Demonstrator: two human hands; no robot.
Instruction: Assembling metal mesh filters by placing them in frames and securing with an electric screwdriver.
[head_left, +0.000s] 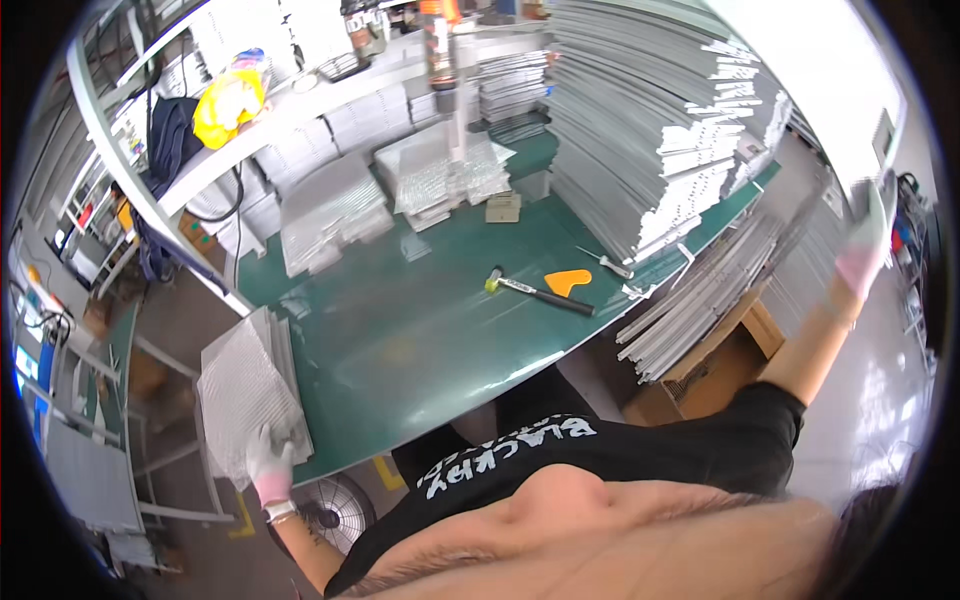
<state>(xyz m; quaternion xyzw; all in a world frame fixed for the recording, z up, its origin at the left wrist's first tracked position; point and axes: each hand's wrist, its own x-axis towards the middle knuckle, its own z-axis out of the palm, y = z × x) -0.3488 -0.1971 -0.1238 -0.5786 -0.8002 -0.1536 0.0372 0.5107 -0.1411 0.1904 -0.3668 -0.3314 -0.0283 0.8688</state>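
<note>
My left hand (270,461), in a pale glove with a pink cuff, rests with its fingers apart on a stack of bubble-wrap sheets (247,385) at the table's left edge. Far out to the right, my right arm is stretched away from the table. The gloved right hand (868,232) is at the lower corner of a large white panel (815,70) and appears closed on it; motion blurs the fingers. A hammer (540,293), a yellow scraper (567,281) and a screwdriver (612,264) lie on the green tabletop (400,340).
A tall stack of grey-white panels (640,130) stands at the back right. More bubble-wrap stacks (335,215) lie at the back, near a small beige box (503,208). A power screwdriver (440,50) hangs above. Metal strips (700,300) and a cardboard box (715,365) are beside the table.
</note>
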